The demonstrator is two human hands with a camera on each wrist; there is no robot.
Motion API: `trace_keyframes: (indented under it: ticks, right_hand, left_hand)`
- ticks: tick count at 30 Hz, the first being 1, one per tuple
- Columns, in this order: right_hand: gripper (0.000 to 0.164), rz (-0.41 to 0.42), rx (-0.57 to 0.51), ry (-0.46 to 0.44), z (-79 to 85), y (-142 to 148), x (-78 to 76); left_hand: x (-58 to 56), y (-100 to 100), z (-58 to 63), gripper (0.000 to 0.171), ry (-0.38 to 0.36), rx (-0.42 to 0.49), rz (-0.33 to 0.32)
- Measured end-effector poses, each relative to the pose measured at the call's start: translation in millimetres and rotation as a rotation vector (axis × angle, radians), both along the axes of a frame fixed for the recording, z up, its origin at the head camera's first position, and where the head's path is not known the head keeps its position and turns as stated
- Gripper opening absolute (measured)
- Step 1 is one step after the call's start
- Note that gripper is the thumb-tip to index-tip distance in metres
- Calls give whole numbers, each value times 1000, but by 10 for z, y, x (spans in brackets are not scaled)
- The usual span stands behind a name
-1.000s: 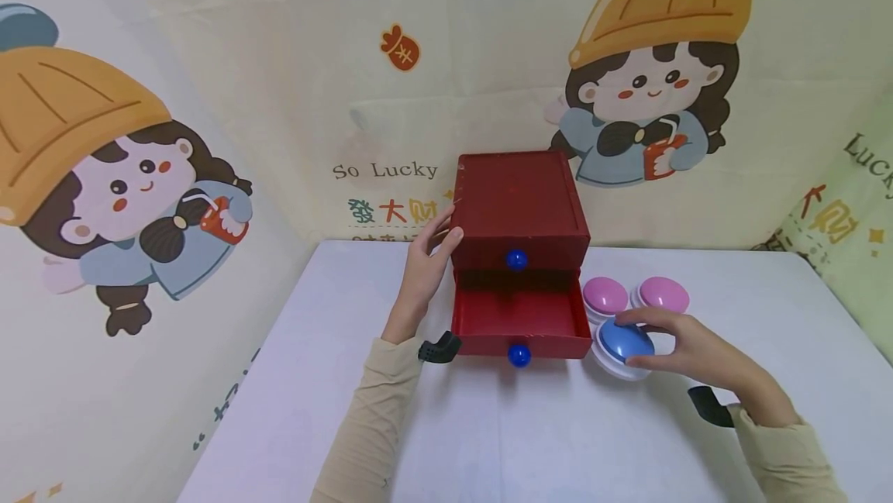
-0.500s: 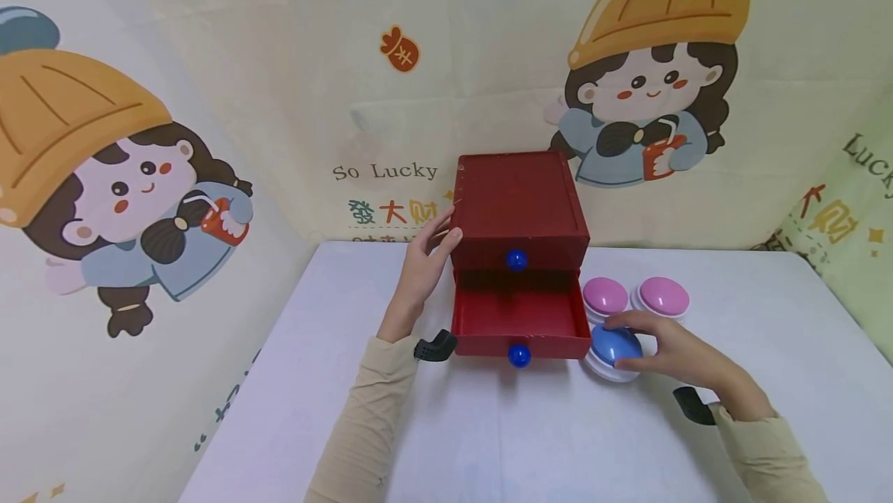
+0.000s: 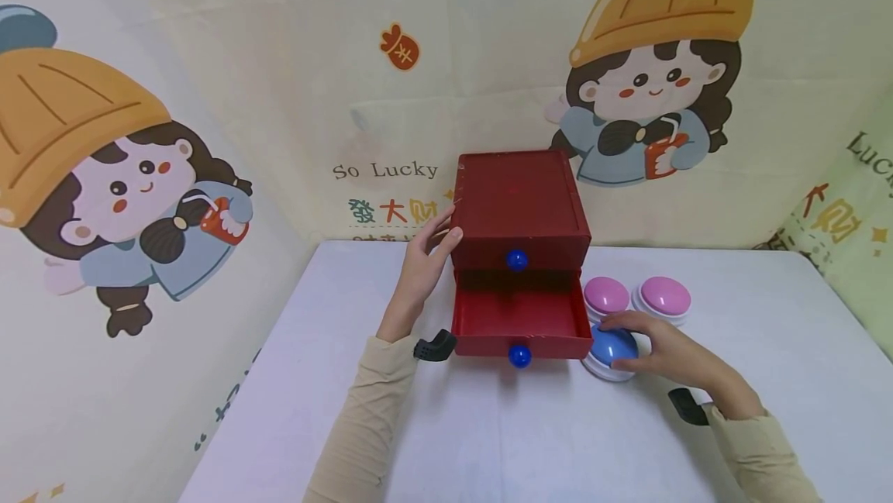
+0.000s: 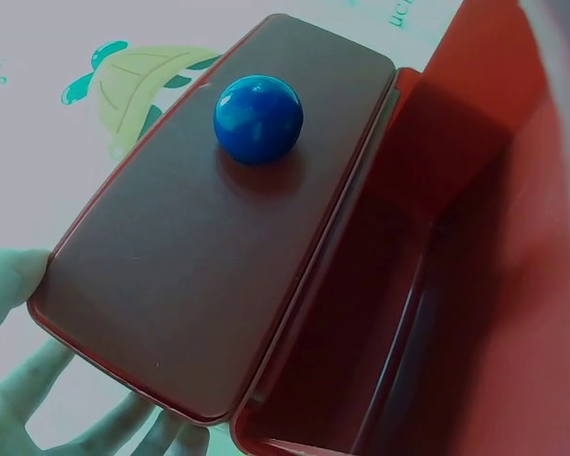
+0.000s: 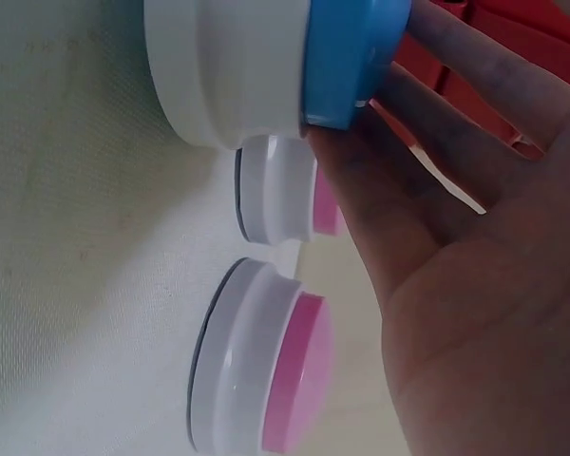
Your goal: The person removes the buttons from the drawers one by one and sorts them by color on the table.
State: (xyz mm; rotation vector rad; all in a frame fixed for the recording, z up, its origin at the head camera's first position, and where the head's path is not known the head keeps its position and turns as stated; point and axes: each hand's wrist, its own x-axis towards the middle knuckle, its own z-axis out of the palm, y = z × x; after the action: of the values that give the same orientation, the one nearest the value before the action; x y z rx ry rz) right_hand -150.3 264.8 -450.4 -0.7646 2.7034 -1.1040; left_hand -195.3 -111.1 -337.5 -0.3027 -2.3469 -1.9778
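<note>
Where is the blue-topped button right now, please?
In the head view, the blue-topped button is right of centre, pinched by the right hand, just right of the open lower drawer and in front of both pink buttons.

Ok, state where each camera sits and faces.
Head: on the head, facing forward and down at the red drawer box; left hand, right hand and sleeves show.
Left wrist: worn there, facing the blue knob and open drawer; left hand shows.
Right wrist: worn there, facing the blue-topped button and two pink-topped buttons; right hand shows.
Head and right wrist share all three buttons.
</note>
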Motion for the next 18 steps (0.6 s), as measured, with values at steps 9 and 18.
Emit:
trace_keyframes:
  ticks: [9, 18]
  right_hand:
    - [60, -3, 34, 18, 18, 26, 12]
    - [58, 10, 33, 52, 30, 43, 24]
  left_hand:
    - [-3, 5, 1, 51, 15, -4, -2]
    - [-5, 6, -6, 51, 14, 2, 1]
